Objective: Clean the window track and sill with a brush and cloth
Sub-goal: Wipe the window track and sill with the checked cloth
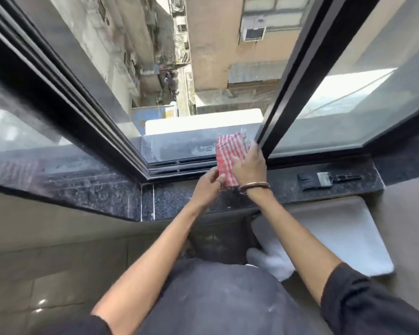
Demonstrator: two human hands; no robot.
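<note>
The right hand (pixel 248 163) was laid flat, fingers spread, on a red-and-white checked cloth (pixel 228 158), pressing it down across the window track (pixel 179 166) and onto the dusty outer ledge (pixel 179 146) beyond, just beside the foot of the dark sash frame (pixel 271 131). A bangle (pixel 254 186) was worn at that wrist. The near end of the cloth was pinched between thumb and fingers of the left hand (pixel 208 184), which was held over the inner edge of the track. The brush (pixel 324 181) had been set down on the speckled granite sill (pixel 107 189), well to the right of the hands and touched by neither. Below the sill, on the right, a pale folded towel (pixel 336 238) was seen. The wiping step was judged to be in hand, with brushing apparently set aside for now. Pale smears were still visible on the outer ledge to the left of the cloth, and a grey film on the sill, so much of the wiping was judged undone. For the next move, steady downward pressure would be called for while the cloth was drawn leftward along the ledge and track grooves, and a firm hold at its near end, since an open drop lay beyond the ledge.
</note>
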